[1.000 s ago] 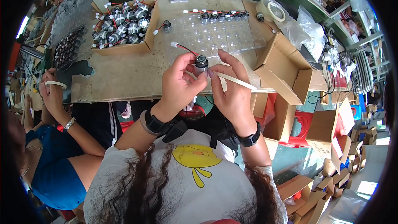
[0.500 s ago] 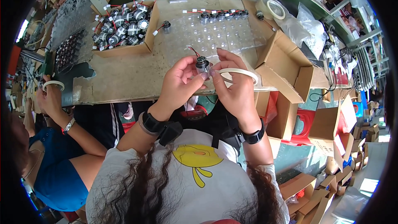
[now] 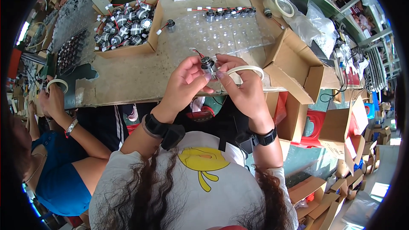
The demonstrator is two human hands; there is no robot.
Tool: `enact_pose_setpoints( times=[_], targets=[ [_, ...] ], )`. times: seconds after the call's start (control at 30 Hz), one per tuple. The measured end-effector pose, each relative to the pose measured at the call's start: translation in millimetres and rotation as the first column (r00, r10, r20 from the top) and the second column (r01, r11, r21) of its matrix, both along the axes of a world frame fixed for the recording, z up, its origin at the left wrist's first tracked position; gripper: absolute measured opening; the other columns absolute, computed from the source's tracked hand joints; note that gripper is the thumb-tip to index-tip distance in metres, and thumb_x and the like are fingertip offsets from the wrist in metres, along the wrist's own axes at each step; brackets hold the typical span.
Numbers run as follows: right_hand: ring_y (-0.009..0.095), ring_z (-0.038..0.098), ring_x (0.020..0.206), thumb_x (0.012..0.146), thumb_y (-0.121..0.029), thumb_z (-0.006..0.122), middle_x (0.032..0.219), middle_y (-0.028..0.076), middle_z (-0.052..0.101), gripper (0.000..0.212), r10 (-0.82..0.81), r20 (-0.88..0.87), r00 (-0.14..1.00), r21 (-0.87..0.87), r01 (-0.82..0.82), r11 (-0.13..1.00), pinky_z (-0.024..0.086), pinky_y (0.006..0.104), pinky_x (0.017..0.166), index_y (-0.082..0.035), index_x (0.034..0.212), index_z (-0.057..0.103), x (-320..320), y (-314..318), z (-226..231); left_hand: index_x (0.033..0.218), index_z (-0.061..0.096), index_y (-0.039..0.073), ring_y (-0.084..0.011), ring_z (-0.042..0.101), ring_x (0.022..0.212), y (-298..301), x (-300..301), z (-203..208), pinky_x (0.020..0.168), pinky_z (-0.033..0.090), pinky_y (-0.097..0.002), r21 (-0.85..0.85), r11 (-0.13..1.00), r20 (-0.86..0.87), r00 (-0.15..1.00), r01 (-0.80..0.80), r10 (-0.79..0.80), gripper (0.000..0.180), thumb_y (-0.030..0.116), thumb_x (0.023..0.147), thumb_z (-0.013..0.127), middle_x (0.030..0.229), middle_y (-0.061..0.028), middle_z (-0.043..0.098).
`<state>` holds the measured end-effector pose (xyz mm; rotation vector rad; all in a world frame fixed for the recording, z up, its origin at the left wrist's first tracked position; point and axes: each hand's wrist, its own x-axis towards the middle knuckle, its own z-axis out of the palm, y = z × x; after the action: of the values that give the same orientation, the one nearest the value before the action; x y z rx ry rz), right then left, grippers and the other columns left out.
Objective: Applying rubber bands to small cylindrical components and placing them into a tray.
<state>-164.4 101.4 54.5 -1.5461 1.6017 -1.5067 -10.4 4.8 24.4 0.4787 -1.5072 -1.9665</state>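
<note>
A small cylindrical motor (image 3: 208, 66), silver with a black top and thin red and black wires, stands nearly upright between my hands, over the table's front edge. My left hand (image 3: 184, 83) is closed on it, with thumb and fingers around its side. My right hand (image 3: 246, 89) holds a narrow roll of white tape (image 3: 257, 69), which loops around its fingers. The right thumb and fingertips meet the motor's right side. Whether a strip of tape runs onto the motor, I cannot tell.
A cardboard box of wired motors (image 3: 128, 27) stands at the left, with a single motor (image 3: 170, 25) beside it. Behind my hands lies a clear dimpled tray (image 3: 230, 38) with a row of motors. An open carton (image 3: 294, 64) stands right. A co-worker's hand (image 3: 53, 100) holds a tape roll.
My right hand has shifted slightly, its raised fingers coming down closer around the motor, and the tape roll has tilted with it. My left hand keeps its hold on the motor.
</note>
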Motion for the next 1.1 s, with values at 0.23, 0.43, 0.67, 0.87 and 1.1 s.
enact_pose_setpoints(
  times=[0.23,0.43,0.67,0.87,1.1],
  targets=[
    [0.028,0.060,0.109,0.084,-0.001,0.061,0.117,0.019,0.062,0.009,-0.018,-0.056,0.998,0.009,0.018,1.000,0.045,0.0358,0.092,0.002,0.093,0.062,-1,0,2,0.128,0.044,0.001,-0.0152,0.061,0.100,0,1,3,0.070,0.058,-0.0281,0.043,0.999,0.006,1.000,0.026,-0.026,0.038,0.005,0.091,0.053,0.113,-0.0081,0.061],
    [0.028,0.060,0.109,0.084,-0.001,0.061,0.116,0.019,0.063,0.008,-0.013,-0.048,0.999,0.031,0.015,0.999,0.045,0.0355,0.092,0.003,0.092,0.063,0,0,2,0.129,0.044,0.001,-0.0150,0.060,0.100,2,0,1,0.070,0.058,-0.0280,-0.002,1.000,0.008,1.000,0.025,-0.025,0.040,0.005,0.091,0.055,0.113,-0.0079,0.060],
    [0.029,0.060,0.108,0.084,-0.001,0.064,0.114,0.018,0.063,0.008,-0.016,-0.101,0.995,0.009,0.017,1.000,0.045,0.0358,0.091,0.002,0.090,0.063,-3,-1,-1,0.128,0.045,0.000,-0.0140,0.061,0.100,3,2,3,0.070,0.057,-0.0276,0.051,0.999,0.009,1.000,0.010,-0.011,0.039,0.003,0.090,0.056,0.112,-0.0076,0.061],
    [0.031,0.061,0.108,0.083,-0.002,0.064,0.114,0.018,0.063,0.010,-0.007,-0.136,0.991,0.010,0.009,1.000,0.046,0.0355,0.090,0.002,0.092,0.062,-2,1,0,0.128,0.047,0.002,-0.0124,0.061,0.100,-1,1,-3,0.072,0.057,-0.0273,0.062,0.997,0.015,0.999,0.044,-0.045,0.040,0.003,0.090,0.060,0.112,-0.0063,0.061],
    [0.032,0.060,0.109,0.081,-0.005,0.066,0.114,0.016,0.063,0.014,-0.040,-0.319,0.947,-0.038,0.030,0.999,0.037,0.0457,0.102,-0.002,0.095,0.063,-7,3,6,0.126,0.049,0.002,-0.0118,0.061,0.099,-2,2,-9,0.073,0.057,-0.0267,0.047,0.999,0.043,0.999,0.018,-0.020,0.038,0.005,0.090,0.063,0.112,-0.0054,0.060]
  ],
)
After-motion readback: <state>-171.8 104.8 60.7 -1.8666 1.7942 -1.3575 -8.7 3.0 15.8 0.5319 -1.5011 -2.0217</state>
